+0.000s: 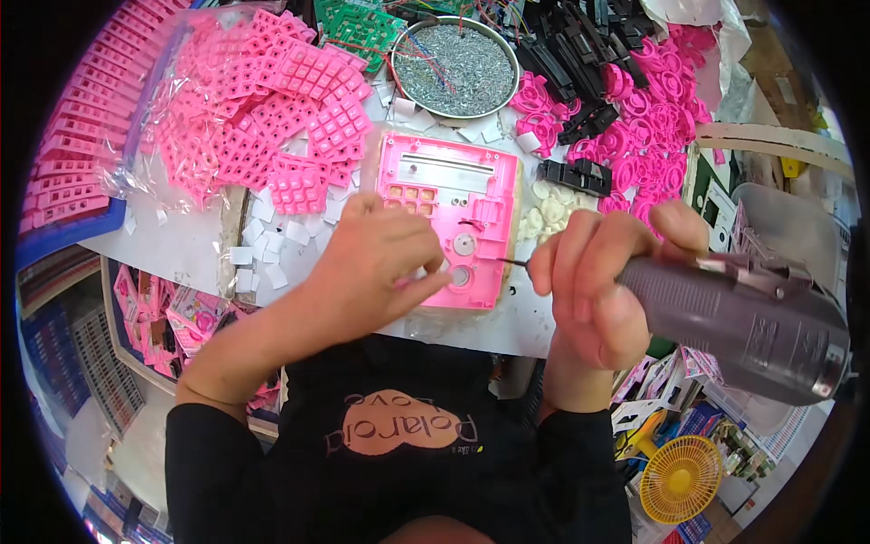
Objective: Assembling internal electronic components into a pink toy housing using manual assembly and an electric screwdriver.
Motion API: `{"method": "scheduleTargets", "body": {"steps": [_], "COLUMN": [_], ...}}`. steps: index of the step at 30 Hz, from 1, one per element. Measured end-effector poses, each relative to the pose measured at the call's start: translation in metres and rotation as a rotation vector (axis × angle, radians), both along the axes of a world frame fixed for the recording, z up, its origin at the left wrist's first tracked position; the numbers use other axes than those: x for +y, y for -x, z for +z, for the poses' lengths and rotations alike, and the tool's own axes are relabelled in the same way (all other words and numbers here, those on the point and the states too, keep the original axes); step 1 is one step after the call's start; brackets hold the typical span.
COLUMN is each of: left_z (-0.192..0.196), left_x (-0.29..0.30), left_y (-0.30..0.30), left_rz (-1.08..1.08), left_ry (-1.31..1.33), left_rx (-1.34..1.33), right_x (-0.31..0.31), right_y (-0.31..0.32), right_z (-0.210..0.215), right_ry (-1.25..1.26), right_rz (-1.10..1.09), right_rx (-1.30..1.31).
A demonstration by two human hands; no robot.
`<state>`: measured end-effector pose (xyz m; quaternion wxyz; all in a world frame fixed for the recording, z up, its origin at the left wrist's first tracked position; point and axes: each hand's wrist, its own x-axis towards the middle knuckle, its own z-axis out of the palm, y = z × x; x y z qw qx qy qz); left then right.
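On the white worktop in front of me lies a pink plastic casing [494, 281], inner side up, with a silver strip, square key openings and two round fittings. My left hand [390, 258] hovers over its lower left part, thumb and fingers pinched together; whatever they hold is hidden or too small to name. In my right hand [603, 281] is a dark grey electric screwdriver [734, 317], held nearly level. Its thin bit points left, its tip over the casing's right edge. Whether the tip touches anything I cannot tell.
Behind the casing stands a round metal tray [396, 68] of small screws. Pink keypads [272, 118] are heaped at left, and pink rings [648, 118] with black plastic parts [566, 54] at right. Cream-coloured pieces [553, 213] lie beside the casing. A yellow fan [680, 480] is at lower right.
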<state>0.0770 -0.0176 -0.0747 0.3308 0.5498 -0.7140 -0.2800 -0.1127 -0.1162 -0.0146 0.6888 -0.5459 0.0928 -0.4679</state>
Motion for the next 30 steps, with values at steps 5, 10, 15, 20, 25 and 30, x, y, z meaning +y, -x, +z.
{"method": "scheduleTargets", "body": {"steps": [5, 10, 15, 20, 25, 30], "left_z": [-0.001, -0.013, -0.011, -0.018, -0.019, -0.019], "left_x": [0.030, 0.034, 0.031, 0.037, 0.034, 0.031], "left_y": [0.006, -0.001, 0.001, 0.015, 0.016, 0.017], "left_rz": [0.008, 0.041, 0.042, 0.101, 0.030, -0.016], "left_ry": [-0.005, 0.129, 0.121, 0.186, 0.405, 0.499], "left_rx": [0.006, 0.080, 0.347, 0.385, 0.329, 0.342], "right_x": [0.015, 0.024, 0.037, 0.031, 0.028, 0.033], "right_y": [0.004, 0.004, -0.003, -0.003, 0.001, 0.000], "right_z": [0.001, -0.001, 0.000, 0.007, 0.003, 0.002], "right_ry": [-0.003, 0.048, -0.045, 0.050, -0.003, -0.055], "right_rz": [0.150, 0.302, 0.183, 0.230, 0.359, 0.356], "right_rx": [0.048, 0.023, 0.044, 0.016, -0.101, -0.115]}}
